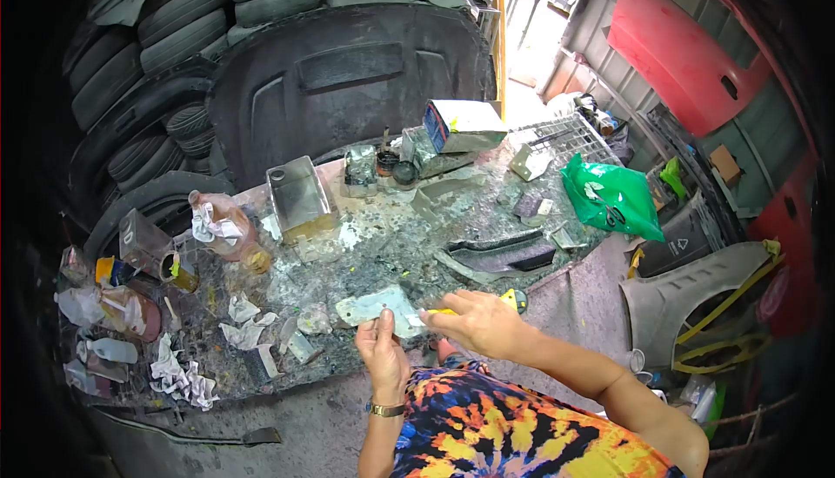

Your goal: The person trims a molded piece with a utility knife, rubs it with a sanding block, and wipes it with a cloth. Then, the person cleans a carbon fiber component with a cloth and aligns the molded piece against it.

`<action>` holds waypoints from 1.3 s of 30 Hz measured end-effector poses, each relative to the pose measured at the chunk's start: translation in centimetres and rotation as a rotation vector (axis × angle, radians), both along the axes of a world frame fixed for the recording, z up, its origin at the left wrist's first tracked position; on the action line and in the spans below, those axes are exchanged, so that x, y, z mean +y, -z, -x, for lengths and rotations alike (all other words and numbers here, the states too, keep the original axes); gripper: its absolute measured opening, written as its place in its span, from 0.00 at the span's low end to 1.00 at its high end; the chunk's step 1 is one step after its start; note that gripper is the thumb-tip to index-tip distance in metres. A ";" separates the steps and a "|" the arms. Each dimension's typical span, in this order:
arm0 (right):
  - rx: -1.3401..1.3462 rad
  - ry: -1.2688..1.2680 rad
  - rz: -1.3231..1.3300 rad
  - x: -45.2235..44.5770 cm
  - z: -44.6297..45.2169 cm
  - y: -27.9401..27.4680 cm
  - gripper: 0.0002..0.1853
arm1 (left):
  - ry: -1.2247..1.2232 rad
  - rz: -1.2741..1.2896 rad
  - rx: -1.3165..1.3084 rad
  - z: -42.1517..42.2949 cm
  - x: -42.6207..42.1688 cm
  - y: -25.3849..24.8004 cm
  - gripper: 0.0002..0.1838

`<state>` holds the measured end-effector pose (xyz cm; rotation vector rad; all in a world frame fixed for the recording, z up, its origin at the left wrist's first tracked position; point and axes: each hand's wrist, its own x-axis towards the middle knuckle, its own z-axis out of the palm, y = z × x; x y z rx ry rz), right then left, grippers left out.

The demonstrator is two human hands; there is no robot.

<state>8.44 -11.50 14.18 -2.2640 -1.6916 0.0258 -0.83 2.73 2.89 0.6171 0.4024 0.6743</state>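
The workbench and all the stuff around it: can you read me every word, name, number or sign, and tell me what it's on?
A sign that looks like recycling arrows: on the dark bin.
Maybe "D": on the grey container, too blurred to be sure.
Blue side of the box: any print is too small to read.
Blue-and-yellow pack: too small to read.
I can't read any whole words or numbers.
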 end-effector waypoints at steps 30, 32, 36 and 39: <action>0.078 0.046 -0.084 0.7 -3.0 -1.0 0.13 | 0.124 -0.040 0.022 1.4 1.0 -0.1 0.03; 0.117 0.000 -0.050 0.2 -2.8 -0.8 0.14 | 0.121 -0.059 0.002 1.4 1.4 0.3 0.04; 0.278 0.021 0.018 0.3 -2.8 -1.0 0.14 | 0.129 -0.085 0.047 1.3 2.2 0.5 0.03; 0.367 0.101 0.026 0.5 -3.1 -0.6 0.13 | 0.141 -0.086 0.055 1.2 2.6 1.4 0.03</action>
